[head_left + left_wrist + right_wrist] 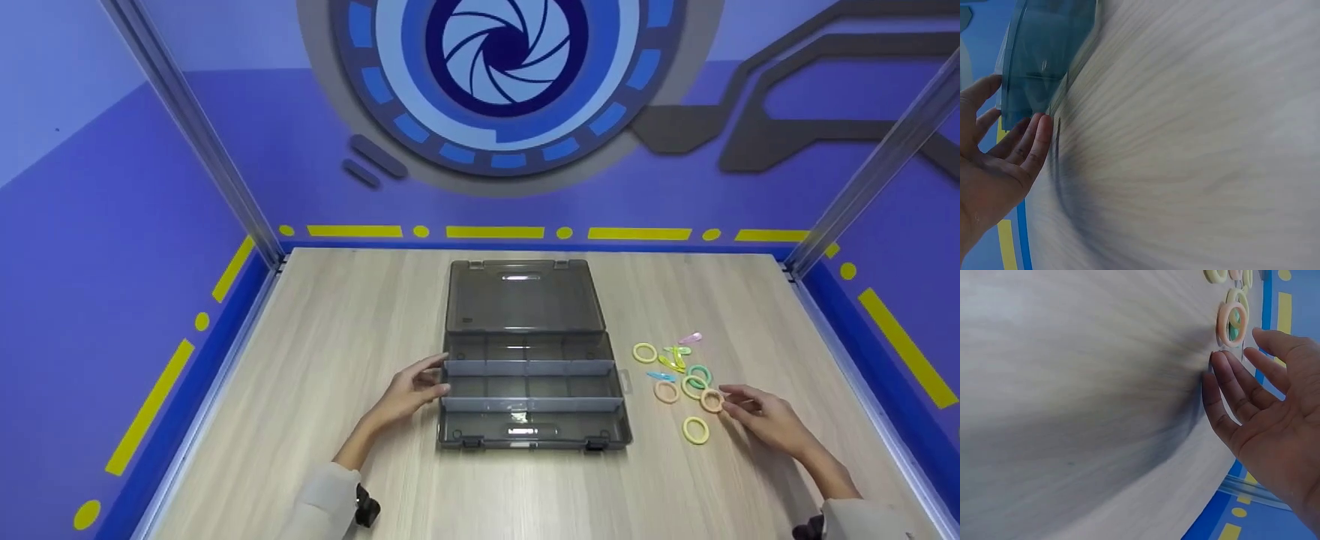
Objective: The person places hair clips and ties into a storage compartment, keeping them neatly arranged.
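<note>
A smoky-grey see-through storage box (525, 304) lies on the table with its lid laid back; two pale dividers (536, 405) cross its tray. My left hand (405, 394) is at the box's left side, its loosely bent fingers at the wall. Right of the box is a loose group of pastel rings and small hair clips (679, 351). My right hand (769, 421) is beside the peach ring (712, 400) nearest it, thumb and fingers apart. In the right wrist view that ring (1222, 326) is just beyond the fingertips; whether they touch it I cannot tell.
A yellow ring (696, 430) lies nearest the front, and another (644, 352) lies toward the box. A pink clip (691, 338) is at the back of the group. Blue panels with metal posts (199, 127) enclose the wood-grain table (337, 300) at the back and sides.
</note>
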### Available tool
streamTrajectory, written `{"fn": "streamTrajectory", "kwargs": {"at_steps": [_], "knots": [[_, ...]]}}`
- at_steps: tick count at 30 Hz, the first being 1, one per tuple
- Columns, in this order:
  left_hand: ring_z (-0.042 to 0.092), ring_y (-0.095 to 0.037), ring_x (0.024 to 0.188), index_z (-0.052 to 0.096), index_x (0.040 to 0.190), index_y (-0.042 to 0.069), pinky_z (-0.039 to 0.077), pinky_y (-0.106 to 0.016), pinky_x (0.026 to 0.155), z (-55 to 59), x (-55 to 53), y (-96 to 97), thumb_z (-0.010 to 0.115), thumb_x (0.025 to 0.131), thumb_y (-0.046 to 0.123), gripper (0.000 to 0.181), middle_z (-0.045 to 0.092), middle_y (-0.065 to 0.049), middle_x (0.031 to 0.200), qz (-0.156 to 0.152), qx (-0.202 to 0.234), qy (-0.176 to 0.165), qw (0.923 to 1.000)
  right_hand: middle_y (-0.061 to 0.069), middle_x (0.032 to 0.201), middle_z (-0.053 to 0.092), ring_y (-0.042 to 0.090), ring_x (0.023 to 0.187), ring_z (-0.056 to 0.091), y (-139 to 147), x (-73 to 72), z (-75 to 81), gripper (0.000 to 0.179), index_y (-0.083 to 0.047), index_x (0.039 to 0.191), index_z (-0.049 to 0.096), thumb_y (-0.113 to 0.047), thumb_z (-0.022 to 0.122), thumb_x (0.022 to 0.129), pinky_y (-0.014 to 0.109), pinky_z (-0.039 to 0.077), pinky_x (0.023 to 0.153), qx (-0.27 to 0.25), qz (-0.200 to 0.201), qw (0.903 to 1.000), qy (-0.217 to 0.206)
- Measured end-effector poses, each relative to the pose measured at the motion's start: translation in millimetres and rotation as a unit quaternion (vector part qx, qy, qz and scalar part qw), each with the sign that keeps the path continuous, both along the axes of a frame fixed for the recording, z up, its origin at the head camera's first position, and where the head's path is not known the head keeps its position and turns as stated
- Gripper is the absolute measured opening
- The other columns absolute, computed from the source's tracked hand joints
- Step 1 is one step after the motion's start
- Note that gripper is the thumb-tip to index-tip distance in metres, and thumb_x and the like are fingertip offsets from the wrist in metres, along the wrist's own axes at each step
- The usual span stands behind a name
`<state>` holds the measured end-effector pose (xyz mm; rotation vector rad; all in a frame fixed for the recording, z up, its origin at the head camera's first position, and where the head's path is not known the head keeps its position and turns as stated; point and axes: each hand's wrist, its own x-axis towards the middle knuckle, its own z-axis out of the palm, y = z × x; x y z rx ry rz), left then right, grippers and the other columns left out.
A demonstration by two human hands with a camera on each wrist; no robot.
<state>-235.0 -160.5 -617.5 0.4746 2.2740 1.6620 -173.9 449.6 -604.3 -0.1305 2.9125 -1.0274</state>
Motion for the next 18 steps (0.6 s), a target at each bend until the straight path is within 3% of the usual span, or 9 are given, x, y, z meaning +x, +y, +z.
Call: {"fn": "streamTrajectory", "kwargs": {"at_steps": [5,10,18], "knots": [[0.062,-0.034,0.115,0.041,0.155,0.004,0.059,-0.044,0.088,-1.8,2.4,-1.5,0.067,0.100,0.016,0.062,0.051,-0.028,0.146,0.015,0.005,0.001,0.9999,0.018,0.105,0.073,-0.006,0.081,0.060,-10,-3.6,-4.6,0.036,0.007,0.126,0.066,-0.015,0.068,0.098,0.018,0.052,0.071,-0.012,-0.010,0.9999,-0.002],[0.063,-0.028,0.106,0.042,0.154,0.003,0.060,-0.043,0.083,-0.6,2.8,-2.8,0.067,0.099,0.014,0.061,0.054,-0.029,0.141,0.034,0.012,-0.002,0.9994,0.017,0.101,0.073,-0.008,0.080,0.058,-19,-8.4,-12.4,0.029,0.008,0.118,0.070,-0.011,0.071,0.096,0.015,0.050,0.070,-0.006,-0.032,0.9990,0.031],[0.063,-0.024,0.100,0.044,0.154,0.007,0.060,-0.036,0.077,-3.2,-0.1,6.3,0.070,0.098,0.017,0.063,0.054,-0.026,0.141,0.025,-0.001,0.015,0.9996,0.018,0.098,0.075,-0.007,0.074,0.057,-13,-5.0,-16.2,0.025,0.008,0.115,0.071,-0.007,0.069,0.096,0.014,0.049,0.063,-0.008,-0.070,0.9969,0.034]]}}
